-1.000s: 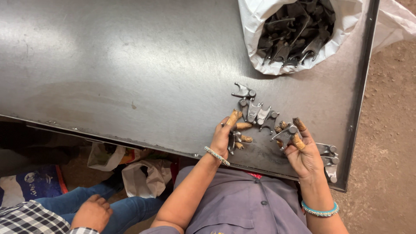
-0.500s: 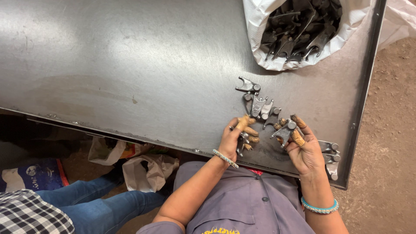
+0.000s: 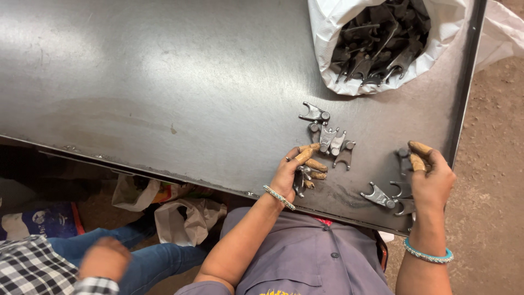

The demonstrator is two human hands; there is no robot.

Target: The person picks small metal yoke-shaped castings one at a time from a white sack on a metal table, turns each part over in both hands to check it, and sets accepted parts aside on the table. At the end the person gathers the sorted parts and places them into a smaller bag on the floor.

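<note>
At far left a blue package (image 3: pixel 41 221) and crumpled bags (image 3: pixel 183 218) lie under the dark steel tabletop (image 3: pixel 164 82). I judge sorting under way: my left hand (image 3: pixel 295 172) pinches a forked metal part (image 3: pixel 301 179) near a small cluster (image 3: pixel 330 139); my right hand (image 3: pixel 431 177) curls over another fork (image 3: pixel 404 158). Next comes careful placing. A white sack (image 3: pixel 333 33) holds more.
</note>
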